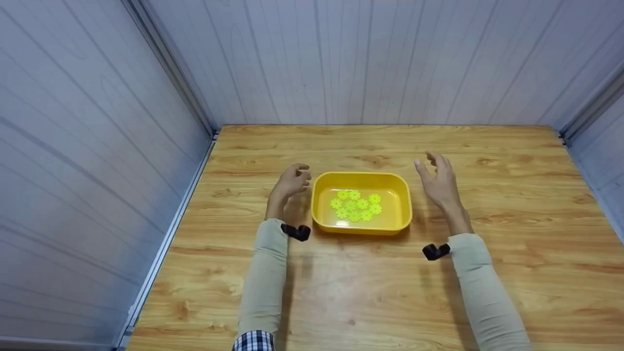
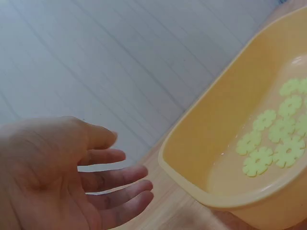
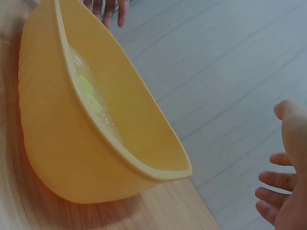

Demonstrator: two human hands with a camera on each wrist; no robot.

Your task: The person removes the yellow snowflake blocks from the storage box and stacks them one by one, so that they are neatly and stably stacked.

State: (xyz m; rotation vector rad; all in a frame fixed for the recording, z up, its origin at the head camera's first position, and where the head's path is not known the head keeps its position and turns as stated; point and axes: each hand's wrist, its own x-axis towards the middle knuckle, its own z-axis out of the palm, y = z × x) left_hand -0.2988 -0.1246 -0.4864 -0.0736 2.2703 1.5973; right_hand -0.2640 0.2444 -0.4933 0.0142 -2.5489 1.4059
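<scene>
A yellow plastic basin with rounded corners rests on the wooden table. Several flat, bright yellow-green flower-shaped pieces with notched edges lie spread over its floor; they show again as pale flower-shaped pieces in the left wrist view. My left hand hovers just off the basin's left end, fingers loosely bent, holding nothing. Beyond the right end, my right hand is raised with thumb and fingers apart, also holding nothing. Neither hand touches the basin. In the right wrist view the basin wall hides some of the pieces.
Wood-grain tabletop surrounds the basin. A pale panel wall stands along the back edge, with another side panel on the left. Each forearm wears a light sleeve and a small black wrist camera.
</scene>
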